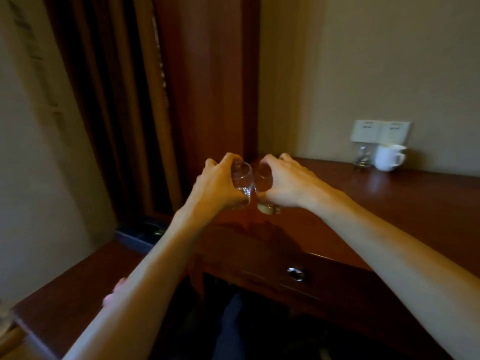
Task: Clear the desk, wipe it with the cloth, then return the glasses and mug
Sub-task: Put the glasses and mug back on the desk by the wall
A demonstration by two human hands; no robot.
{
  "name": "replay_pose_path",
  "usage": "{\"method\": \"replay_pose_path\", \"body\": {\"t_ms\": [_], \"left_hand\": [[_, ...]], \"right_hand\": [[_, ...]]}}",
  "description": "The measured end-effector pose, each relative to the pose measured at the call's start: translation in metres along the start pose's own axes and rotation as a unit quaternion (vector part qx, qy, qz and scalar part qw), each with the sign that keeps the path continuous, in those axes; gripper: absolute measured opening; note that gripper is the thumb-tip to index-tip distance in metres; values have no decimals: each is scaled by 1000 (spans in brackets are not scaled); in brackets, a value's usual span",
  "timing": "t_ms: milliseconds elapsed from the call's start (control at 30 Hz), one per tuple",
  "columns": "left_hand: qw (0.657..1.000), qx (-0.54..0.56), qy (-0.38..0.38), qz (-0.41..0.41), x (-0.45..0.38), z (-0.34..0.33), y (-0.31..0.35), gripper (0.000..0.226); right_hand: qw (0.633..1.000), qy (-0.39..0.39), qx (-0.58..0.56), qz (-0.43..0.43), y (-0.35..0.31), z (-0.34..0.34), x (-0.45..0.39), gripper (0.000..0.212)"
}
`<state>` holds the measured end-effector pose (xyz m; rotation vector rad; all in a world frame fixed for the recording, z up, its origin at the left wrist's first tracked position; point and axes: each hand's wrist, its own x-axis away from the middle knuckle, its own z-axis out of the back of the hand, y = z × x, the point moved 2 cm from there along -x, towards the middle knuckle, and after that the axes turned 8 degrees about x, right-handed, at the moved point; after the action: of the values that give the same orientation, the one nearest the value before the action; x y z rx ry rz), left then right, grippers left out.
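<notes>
My left hand (217, 184) grips a clear drinking glass (242, 181), and my right hand (284, 181) grips a second glass (262, 181). Both glasses are side by side, almost touching, above the left end of the dark red wooden desk (350, 203). Whether their bases rest on the desk is hard to tell. A white mug (388, 157) stands at the back right of the desk against the wall, handle to the right. A pink cloth (115, 292) peeks out from under my left forearm on the lower side table.
A small shiny metal object (363, 155) stands just left of the mug, below a white wall socket plate (380, 131). A lower wooden side table (78, 276) lies left, with a dark tray (140, 233) at its far end. The desk drawer has a metal pull (296, 273).
</notes>
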<state>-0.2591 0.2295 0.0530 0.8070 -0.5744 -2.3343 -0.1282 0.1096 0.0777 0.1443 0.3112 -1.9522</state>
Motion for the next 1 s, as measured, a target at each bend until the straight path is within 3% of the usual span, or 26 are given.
{"method": "replay_pose_path", "body": {"t_ms": [200, 400, 667, 800, 1000], "left_hand": [[993, 25, -105, -54, -6, -110, 109, 97], [982, 29, -165, -90, -10, -184, 168, 94], [978, 37, -178, -101, -11, -220, 181, 96], [978, 89, -171, -83, 2, -229, 174, 117], [983, 112, -111, -96, -6, -241, 167, 106]], "right_hand": [[989, 13, 29, -144, 134, 7, 61, 88], [973, 15, 35, -228, 211, 6, 107, 89], [968, 26, 29, -250, 241, -1, 122, 99], [956, 62, -49, -282, 236, -13, 135, 115], [942, 93, -77, -313, 243, -25, 125, 100]]}}
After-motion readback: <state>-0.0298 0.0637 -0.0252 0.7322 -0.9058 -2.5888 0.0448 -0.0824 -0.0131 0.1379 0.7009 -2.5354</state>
